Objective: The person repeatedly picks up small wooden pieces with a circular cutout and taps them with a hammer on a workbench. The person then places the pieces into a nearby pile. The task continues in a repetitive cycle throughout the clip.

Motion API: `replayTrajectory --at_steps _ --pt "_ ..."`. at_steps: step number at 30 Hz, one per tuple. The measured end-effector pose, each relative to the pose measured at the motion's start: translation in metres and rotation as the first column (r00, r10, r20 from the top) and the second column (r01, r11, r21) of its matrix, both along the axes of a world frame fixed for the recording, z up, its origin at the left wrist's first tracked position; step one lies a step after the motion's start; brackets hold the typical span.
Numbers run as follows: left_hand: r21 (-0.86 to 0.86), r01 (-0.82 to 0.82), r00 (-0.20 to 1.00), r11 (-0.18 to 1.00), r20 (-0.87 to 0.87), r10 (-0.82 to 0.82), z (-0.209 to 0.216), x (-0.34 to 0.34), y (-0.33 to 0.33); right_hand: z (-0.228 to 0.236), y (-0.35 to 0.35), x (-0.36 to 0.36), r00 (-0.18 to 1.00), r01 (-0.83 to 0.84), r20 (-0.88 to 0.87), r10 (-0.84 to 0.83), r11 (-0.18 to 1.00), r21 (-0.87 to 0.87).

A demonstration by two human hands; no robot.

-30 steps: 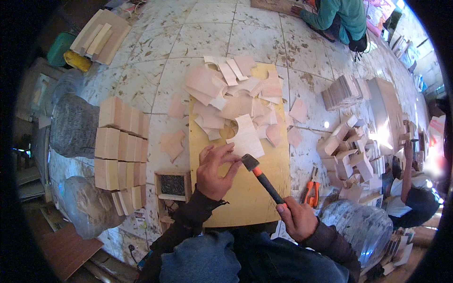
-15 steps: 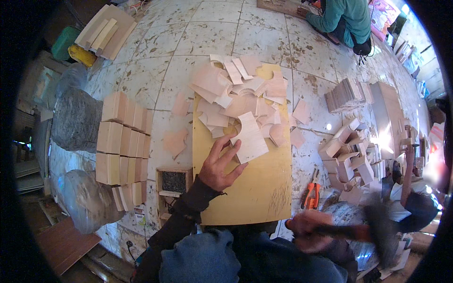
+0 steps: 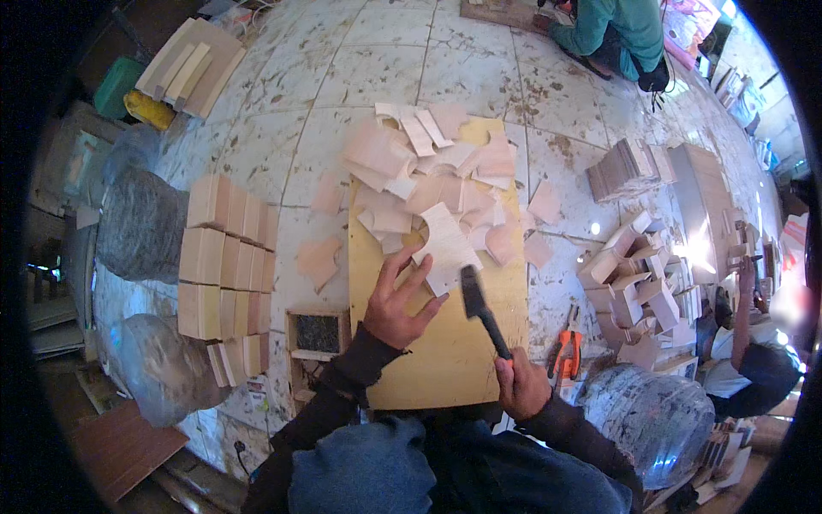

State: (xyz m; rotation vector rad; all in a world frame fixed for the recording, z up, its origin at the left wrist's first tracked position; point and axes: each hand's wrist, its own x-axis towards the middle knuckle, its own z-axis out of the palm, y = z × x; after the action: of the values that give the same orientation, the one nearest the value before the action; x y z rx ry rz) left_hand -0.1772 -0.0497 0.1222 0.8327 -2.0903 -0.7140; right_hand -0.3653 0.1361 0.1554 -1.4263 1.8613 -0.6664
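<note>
A pale wooden piece (image 3: pixel 448 254) with a curved cutout rests over the yellow board (image 3: pixel 428 368) in front of me. My left hand (image 3: pixel 401 300) grips its near-left edge, thumb at the near corner and fingers along the side. My right hand (image 3: pixel 522 387) is closed round the handle of a hammer (image 3: pixel 476 295), whose dark head is at the piece's right edge; I cannot tell whether it touches. Beyond the piece lies a loose heap of similar curved wooden cutouts (image 3: pixel 432 188), some overlapping. Any nail at the edge is too small to make out.
Orange-handled pliers (image 3: pixel 566 349) lie right of the board. A wooden box of small dark bits (image 3: pixel 317 332) stands left. Block stacks (image 3: pixel 224 248) line the left; assembled wooden parts (image 3: pixel 638 287) pile at right. One person (image 3: pixel 612 38) sits far off, another (image 3: pixel 758 368) at right.
The hammer has swung from the lower right in to the wooden piece's right edge, with my right hand moving up and left. My left hand stays on the piece.
</note>
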Motion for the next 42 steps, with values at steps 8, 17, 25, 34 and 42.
replayTrajectory --at_steps 8,17,25,34,42 --pt "0.219 -0.150 0.975 0.964 -0.126 0.181 -0.011 0.015 0.052 -0.021 0.036 -0.008 0.965 0.259 0.026 -0.261 0.964 0.063" --pt "-0.008 -0.592 0.437 0.806 0.837 0.330 -0.100 0.162 0.046 -0.023 0.060 -0.013 0.984 0.128 0.102 -0.146 0.977 0.168" --pt "0.033 -0.574 0.647 0.818 0.631 0.428 -0.115 0.182 0.050 -0.015 0.060 -0.014 0.969 0.179 0.126 -0.213 0.955 0.238" --pt "0.603 -0.405 0.821 0.687 -0.090 0.564 0.000 0.093 0.031 0.032 0.047 -0.028 0.977 0.189 0.066 -0.201 0.969 0.156" --pt "0.106 -0.097 0.995 0.990 0.000 0.098 0.063 -0.010 0.011 0.066 0.015 -0.024 0.984 -0.007 0.179 -0.014 0.993 0.115"
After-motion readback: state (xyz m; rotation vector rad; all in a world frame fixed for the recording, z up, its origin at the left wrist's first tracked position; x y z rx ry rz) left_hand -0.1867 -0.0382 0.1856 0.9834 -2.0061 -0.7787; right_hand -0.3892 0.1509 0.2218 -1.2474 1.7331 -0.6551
